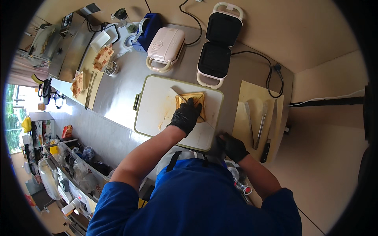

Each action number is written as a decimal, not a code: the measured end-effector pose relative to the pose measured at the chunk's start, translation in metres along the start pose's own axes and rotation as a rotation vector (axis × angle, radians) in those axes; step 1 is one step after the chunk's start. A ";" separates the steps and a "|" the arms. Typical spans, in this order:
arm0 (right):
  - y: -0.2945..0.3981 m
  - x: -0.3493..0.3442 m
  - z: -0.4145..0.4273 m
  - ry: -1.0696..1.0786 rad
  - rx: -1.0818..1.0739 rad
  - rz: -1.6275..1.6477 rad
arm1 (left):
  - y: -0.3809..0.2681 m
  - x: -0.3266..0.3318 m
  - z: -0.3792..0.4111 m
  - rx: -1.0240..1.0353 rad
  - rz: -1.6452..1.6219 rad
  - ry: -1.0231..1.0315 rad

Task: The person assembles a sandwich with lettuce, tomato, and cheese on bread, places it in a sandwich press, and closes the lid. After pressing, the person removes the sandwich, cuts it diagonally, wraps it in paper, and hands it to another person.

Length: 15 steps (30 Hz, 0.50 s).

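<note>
A square toasted sandwich [201, 117] lies on a white cutting board with a green rim [153, 118]. Black-gloved, my left hand [187, 116] holds the sandwich down from above with spread fingers. A long thin knife blade [209, 124] crosses it diagonally, its tip beyond the far left corner and its middle partly under my left hand. Just off the board's near right corner, my right hand [233, 147], also in a black glove, is closed around the knife's handle end; the handle itself is hidden and blurred. Crumbs and smears mark the board.
Beyond the board stand a closed pink sandwich maker [166, 47] and an open one [215, 59]. Tongs [261, 126] and another knife [270, 135] lie on a tan mat at right. Paper trays [103, 57], a small cup [111, 68] and a blue tape dispenser [149, 32] are at left.
</note>
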State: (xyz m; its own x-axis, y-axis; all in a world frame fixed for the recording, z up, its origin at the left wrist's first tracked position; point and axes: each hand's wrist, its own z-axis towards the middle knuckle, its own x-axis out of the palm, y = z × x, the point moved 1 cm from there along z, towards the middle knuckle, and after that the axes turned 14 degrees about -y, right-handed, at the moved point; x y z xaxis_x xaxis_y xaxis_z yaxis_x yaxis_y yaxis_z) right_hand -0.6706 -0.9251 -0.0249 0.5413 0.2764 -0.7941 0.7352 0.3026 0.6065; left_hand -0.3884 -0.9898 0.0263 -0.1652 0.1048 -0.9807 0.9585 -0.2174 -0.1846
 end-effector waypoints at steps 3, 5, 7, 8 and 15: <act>0.016 -0.012 0.015 0.050 0.081 -0.019 | 0.014 0.009 -0.001 0.114 -0.073 -0.191; 0.017 -0.019 0.016 0.095 0.132 -0.029 | 0.032 0.017 0.001 0.159 -0.138 -0.177; 0.018 -0.018 0.014 0.072 0.113 -0.038 | 0.028 -0.005 0.012 0.127 -0.149 -0.095; 0.019 -0.018 0.014 0.061 0.104 -0.042 | 0.029 0.009 0.015 0.243 -0.127 -0.249; 0.021 -0.018 0.016 0.141 0.202 -0.048 | 0.027 0.024 0.022 0.502 -0.197 -0.314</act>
State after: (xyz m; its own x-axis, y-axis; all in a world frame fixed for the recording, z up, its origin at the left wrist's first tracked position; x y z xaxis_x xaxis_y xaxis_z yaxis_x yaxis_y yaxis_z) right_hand -0.6588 -0.9385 0.0016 0.4518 0.3945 -0.8001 0.8332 0.1337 0.5365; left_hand -0.3720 -1.0142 -0.0036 -0.4613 -0.0844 -0.8832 0.6893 -0.6608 -0.2969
